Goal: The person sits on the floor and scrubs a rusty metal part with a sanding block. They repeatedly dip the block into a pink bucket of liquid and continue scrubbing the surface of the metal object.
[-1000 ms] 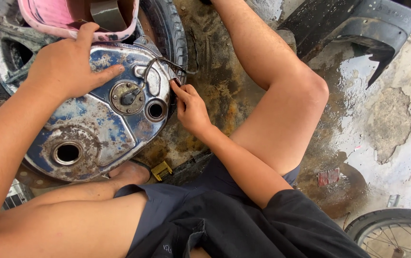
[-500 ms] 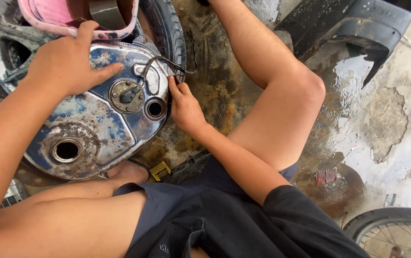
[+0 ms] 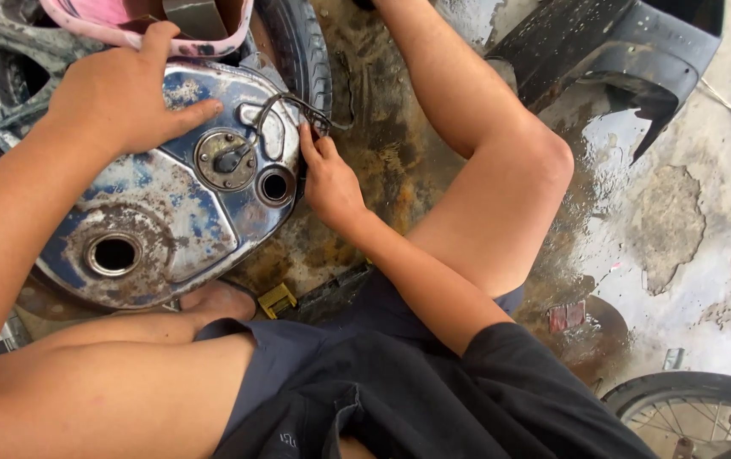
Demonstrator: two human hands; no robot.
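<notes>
Both my hands work the rusty blue fuel tank (image 3: 170,204): left hand (image 3: 123,93) pressing flat on top, right hand (image 3: 329,180) at its edge, grip pinching the dark wire (image 3: 284,106).

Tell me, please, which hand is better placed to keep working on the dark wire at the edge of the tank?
Probably the right hand: its fingers already touch the dark wire at the rim of the worn blue tank. The left hand lies flat on the tank's top, apparently steadying it.

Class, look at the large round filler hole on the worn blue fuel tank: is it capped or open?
Open. The filler hole on the fuel tank shows a bare metal ring around a dark opening, no cap.
</notes>
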